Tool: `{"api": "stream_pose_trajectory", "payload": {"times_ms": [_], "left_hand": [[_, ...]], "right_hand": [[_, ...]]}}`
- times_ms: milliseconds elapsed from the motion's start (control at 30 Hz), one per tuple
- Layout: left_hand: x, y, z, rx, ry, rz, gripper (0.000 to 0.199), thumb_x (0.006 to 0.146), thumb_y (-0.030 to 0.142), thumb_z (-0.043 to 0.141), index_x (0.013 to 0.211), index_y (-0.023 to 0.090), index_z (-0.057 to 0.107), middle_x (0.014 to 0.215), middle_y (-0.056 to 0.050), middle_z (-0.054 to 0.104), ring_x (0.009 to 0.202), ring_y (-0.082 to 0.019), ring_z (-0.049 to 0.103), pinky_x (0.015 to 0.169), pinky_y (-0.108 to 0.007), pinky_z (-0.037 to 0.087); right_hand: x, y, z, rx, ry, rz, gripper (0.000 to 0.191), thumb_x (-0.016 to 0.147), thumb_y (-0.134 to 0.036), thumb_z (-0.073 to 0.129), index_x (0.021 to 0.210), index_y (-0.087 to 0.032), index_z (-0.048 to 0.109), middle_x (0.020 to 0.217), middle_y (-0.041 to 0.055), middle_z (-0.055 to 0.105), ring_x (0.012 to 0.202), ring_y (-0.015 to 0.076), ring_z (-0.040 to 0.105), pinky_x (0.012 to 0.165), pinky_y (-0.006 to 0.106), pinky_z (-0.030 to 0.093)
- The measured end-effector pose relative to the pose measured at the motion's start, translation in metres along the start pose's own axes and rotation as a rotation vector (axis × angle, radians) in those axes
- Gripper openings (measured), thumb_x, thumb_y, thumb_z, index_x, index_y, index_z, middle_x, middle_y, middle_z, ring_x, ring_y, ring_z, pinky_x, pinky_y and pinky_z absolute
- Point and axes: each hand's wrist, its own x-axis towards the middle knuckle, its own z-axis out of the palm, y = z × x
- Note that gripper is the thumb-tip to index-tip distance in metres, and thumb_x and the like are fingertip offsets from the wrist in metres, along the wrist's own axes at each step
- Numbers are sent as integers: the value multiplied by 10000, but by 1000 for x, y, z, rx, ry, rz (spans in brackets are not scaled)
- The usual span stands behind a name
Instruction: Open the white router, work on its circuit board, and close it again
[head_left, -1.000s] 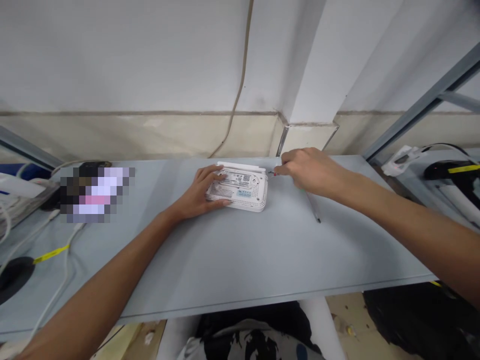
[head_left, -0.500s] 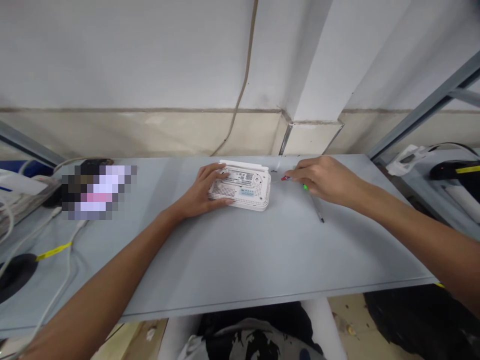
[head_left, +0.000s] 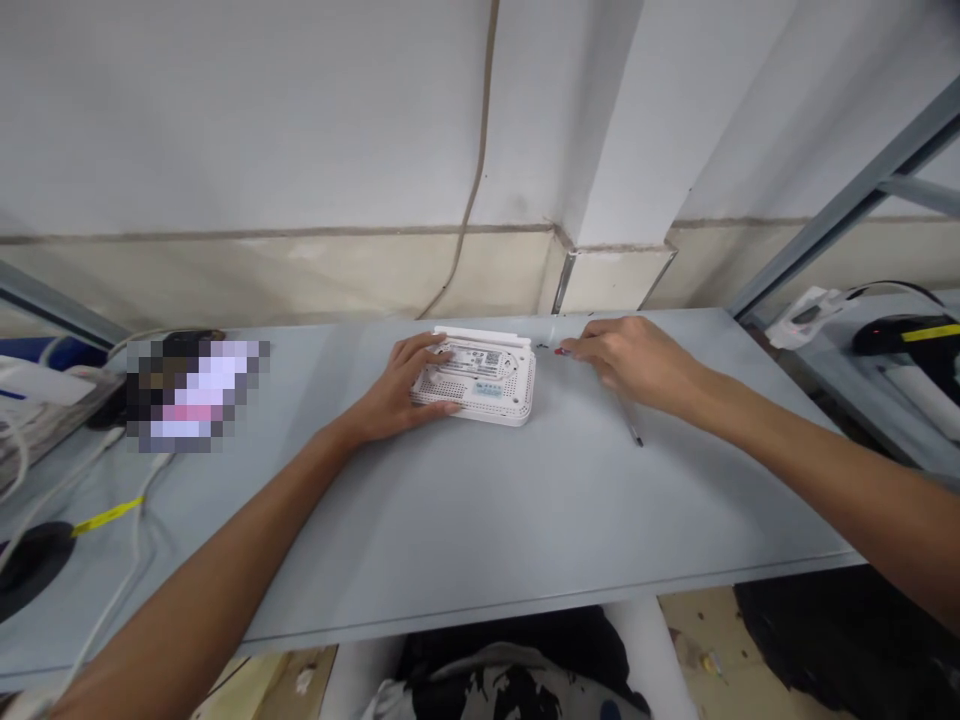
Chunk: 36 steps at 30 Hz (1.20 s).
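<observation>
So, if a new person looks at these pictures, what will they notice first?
The white router in the middle of the grey table draws the eye, with the left hand lying on it. To its right, the right hand rests near a thin grey rod.

1. The long, bare left hand (head_left: 397, 392) has thin fingers and a short, flat thumbnail.
2. The long, bare right hand (head_left: 637, 365) has the same thin fingers and small, soft knuckle bumps.
3. The slim, bare left arm (head_left: 225, 540) is smooth and gets wider from the narrow wrist to the bottom edge of the view.
4. The slim, bare right arm (head_left: 825, 480) is smooth too and gets wider toward the right edge of the view.
5. A soft black and white patterned cloth (head_left: 480, 685) shows at the bottom of the view, but I cannot tell if the person is wearing it.
</observation>
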Motion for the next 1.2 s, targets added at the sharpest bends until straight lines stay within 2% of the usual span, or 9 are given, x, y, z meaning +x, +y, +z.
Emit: {"api": "stream_pose_trajectory", "payload": {"times_ms": [200,300,433,533,633,767,867,1067,1200], "left_hand": [[0,-2,-7,-59,-46,-41,667,902,611,770,1474,326,580,1699,-105,409,1629,-334,288,1321,-616,314],[1,-5,-17,-119,-107,-61,636,915,601,760,1469,326,614,1717,-86,405,1643,-322,277,1327,-609,300],[0,-14,-35,-186,-137,-94,556,911,615,758,1401,360,703,1694,-49,445,1639,-336,273,1320,-631,284],[-3,-20,-42,-232,-88,-178,480,921,660,721,1320,394,757,1687,-23,458,1597,-351,373,1285,-634,357],[-3,-14,-36,-206,-6,-242,464,933,686,687,1279,389,773,1660,-24,502,1544,-351,463,1285,-629,365],[0,0,-12,20,87,-229,583,924,715,674,1372,344,712,1679,-59,438,1624,-383,253,1327,-661,227],[0,1,-1,91,74,-220,667,901,702,716,1459,342,651,1735,-64,338,1647,-427,118,1318,-707,167],[-1,-11,-1,68,72,-181,656,902,689,724,1469,367,647,1748,-40,330,1652,-403,125,1326,-690,171],[-1,-12,-2,44,48,-191,681,901,724,702,1475,362,646,1751,-35,329,1666,-374,100,1342,-663,153]], "right_hand": [[18,13,-12,90,0,-45,320,954,-97,575,1072,-221,845,840,56,784,746,186,678,703,314,440],[24,25,-13,170,6,-45,312,964,-108,575,1067,-211,851,899,65,821,776,191,717,736,320,476],[24,30,-14,356,-69,-75,277,956,-132,624,1101,-216,845,1015,55,847,840,181,754,772,307,521],[15,10,-7,449,-69,-70,279,970,-127,625,1126,-220,837,1020,44,849,788,151,742,735,279,518],[3,-23,4,403,9,-79,275,1016,-159,602,1172,-217,821,975,39,843,726,137,714,724,275,502],[-7,-58,14,269,56,-122,302,1036,-154,546,1200,-152,799,913,68,814,749,167,725,712,288,500],[-11,-68,16,209,63,-133,322,1060,-176,507,1227,-117,775,878,74,786,707,167,704,667,290,483],[-13,-74,14,173,45,-139,347,1086,-215,452,1157,-105,773,773,57,725,643,157,653,626,288,431],[-8,-75,4,121,-39,-90,358,1086,-228,448,1107,-112,786,737,61,698,635,172,636,624,305,392]]}}
